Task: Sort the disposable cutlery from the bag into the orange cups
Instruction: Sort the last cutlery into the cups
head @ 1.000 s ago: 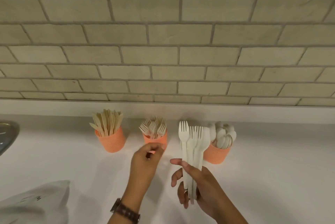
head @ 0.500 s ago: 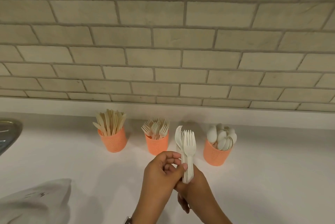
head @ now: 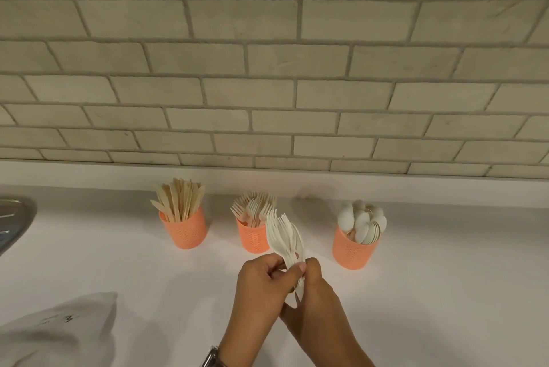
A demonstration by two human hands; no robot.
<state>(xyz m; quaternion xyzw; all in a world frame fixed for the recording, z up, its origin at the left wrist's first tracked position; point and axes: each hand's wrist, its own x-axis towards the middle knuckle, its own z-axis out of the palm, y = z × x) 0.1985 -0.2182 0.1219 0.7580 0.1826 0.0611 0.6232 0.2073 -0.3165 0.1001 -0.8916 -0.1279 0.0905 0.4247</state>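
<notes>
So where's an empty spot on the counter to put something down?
Bare counter: right of the spoon cup, and between knife cup and sink. Crowded by the fork cup, where left hand and right hand hold forks.

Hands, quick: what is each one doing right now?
Left hand: fingers pinch the bundle of white forks.
Right hand: grips the same bundle of white forks.

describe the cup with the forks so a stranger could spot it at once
Along the foot of the tiled wall, three orange cups stand in a row on the white counter. Take the middle cup: it bristles with fork tines, while the left cup holds wooden knives and the right cup white spoons.
</notes>
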